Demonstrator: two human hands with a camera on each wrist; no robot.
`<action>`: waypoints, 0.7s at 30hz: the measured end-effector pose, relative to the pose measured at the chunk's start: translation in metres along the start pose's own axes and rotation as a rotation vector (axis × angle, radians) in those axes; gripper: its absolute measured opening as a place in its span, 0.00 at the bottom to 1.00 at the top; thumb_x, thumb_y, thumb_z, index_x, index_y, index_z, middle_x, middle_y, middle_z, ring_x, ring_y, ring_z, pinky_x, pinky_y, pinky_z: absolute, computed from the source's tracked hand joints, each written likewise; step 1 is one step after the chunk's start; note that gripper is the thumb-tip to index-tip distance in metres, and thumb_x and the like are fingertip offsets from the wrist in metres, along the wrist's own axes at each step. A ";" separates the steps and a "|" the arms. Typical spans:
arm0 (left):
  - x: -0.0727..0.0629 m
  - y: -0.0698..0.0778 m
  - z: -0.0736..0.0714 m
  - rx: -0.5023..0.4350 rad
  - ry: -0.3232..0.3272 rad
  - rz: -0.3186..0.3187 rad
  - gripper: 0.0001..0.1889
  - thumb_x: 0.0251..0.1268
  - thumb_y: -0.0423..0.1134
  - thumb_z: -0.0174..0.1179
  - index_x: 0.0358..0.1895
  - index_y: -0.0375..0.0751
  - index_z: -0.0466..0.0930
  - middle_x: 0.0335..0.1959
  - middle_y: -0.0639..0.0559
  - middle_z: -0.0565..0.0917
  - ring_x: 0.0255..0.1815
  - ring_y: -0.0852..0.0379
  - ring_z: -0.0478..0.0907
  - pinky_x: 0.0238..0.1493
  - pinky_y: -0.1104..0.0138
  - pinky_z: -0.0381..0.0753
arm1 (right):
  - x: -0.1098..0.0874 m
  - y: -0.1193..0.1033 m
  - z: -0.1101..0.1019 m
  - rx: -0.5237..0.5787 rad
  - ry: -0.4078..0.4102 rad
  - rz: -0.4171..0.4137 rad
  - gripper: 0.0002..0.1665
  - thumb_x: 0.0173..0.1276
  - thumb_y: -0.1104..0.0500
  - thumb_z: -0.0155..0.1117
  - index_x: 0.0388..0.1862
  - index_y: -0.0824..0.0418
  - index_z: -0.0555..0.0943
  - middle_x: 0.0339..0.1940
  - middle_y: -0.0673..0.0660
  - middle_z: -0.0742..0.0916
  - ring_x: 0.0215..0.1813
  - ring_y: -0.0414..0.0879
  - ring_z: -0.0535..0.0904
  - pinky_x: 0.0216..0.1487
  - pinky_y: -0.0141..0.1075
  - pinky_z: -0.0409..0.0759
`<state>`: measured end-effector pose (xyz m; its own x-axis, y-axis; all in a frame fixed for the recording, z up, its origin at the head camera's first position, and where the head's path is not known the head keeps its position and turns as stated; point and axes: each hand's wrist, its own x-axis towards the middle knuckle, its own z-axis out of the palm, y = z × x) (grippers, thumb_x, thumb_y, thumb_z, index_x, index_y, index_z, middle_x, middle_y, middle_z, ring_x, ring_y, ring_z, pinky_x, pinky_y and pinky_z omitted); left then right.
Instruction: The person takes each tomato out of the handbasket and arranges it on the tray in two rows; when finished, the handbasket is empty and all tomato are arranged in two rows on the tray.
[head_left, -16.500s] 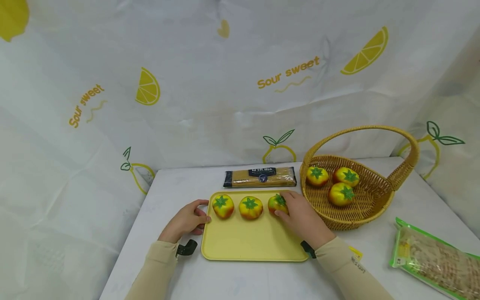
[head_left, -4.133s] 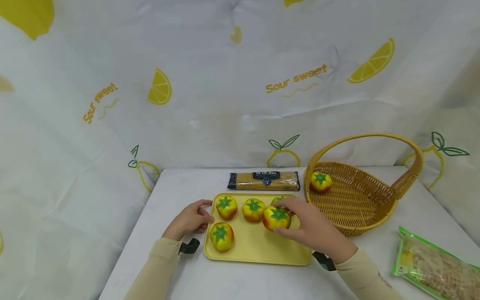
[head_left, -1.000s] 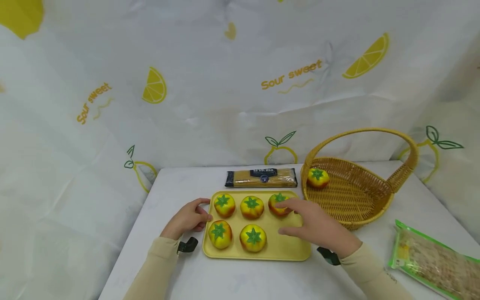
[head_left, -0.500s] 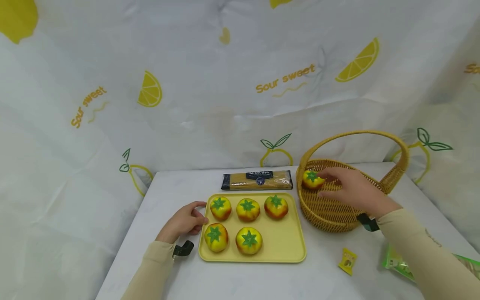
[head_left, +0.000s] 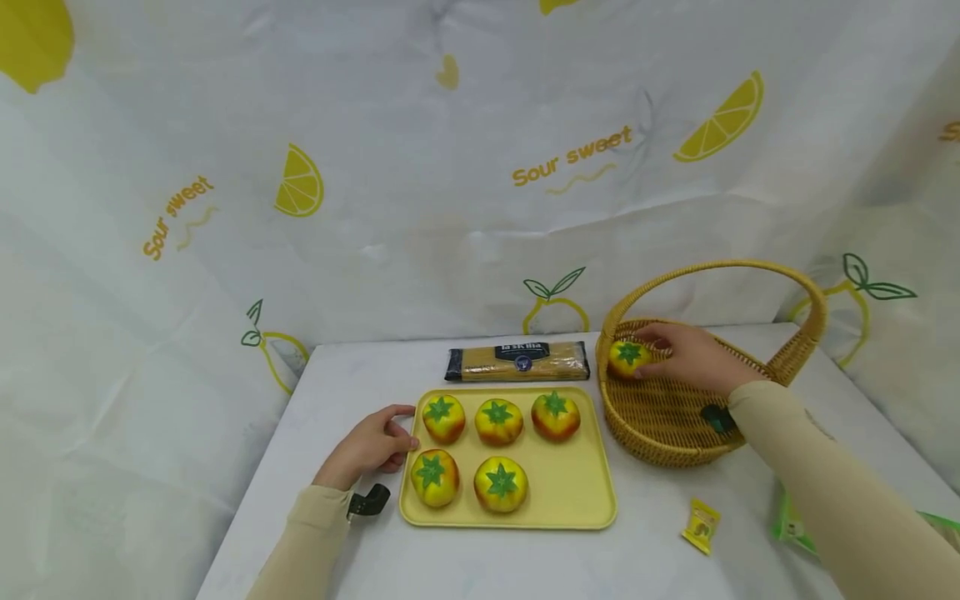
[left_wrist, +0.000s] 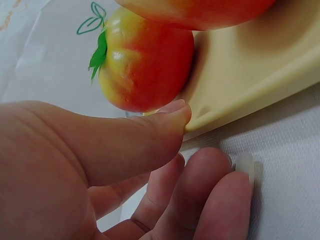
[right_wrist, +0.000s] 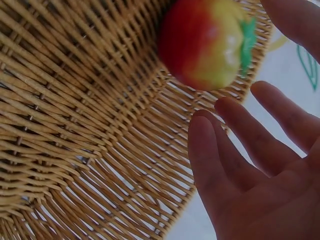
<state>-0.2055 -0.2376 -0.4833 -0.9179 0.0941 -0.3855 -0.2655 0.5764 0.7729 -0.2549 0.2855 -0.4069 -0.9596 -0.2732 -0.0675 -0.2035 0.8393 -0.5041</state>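
Observation:
My left hand [head_left: 369, 442] holds the left rim of the yellow tray [head_left: 562, 504], thumb on the edge and fingers alongside below. Five yellow-red tomatoes with green star-shaped tops lie on the tray: three behind, including the back-right tomato [head_left: 556, 416], and two in front, including the front-left tomato [head_left: 435, 478]. The last tomato [head_left: 627, 360] rests at the left end inside the wicker basket [head_left: 675, 446]. My right hand [head_left: 693, 358] reaches into that basket, thumb and fingers spread around this tomato. In the right wrist view, the fingers [right_wrist: 260, 135] stand apart from the fruit.
A spaghetti packet [head_left: 517, 362] lies behind the tray. The basket's tall handle [head_left: 712, 265] arches over the right hand. A small yellow packet [head_left: 701, 526] lies right of the tray; a green-edged bag [head_left: 793, 521] is mostly hidden by the right sleeve.
Across the frames, two tomatoes have gone from the basket to the tray's front row. The right hand has moved from the tray into the basket, closer to the last tomato. Left hand stays.

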 end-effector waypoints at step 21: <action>-0.001 -0.001 0.001 0.002 0.000 0.018 0.31 0.71 0.37 0.72 0.75 0.47 0.76 0.41 0.46 0.84 0.31 0.52 0.81 0.33 0.64 0.87 | 0.023 0.004 0.018 -0.002 -0.037 0.032 0.45 0.67 0.44 0.81 0.77 0.61 0.76 0.75 0.71 0.80 0.70 0.69 0.78 0.71 0.70 0.75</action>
<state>-0.2040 -0.2372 -0.4839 -0.9226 0.1040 -0.3715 -0.2484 0.5766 0.7784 -0.2746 0.2741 -0.4259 -0.9578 -0.2632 -0.1156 -0.1731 0.8491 -0.4990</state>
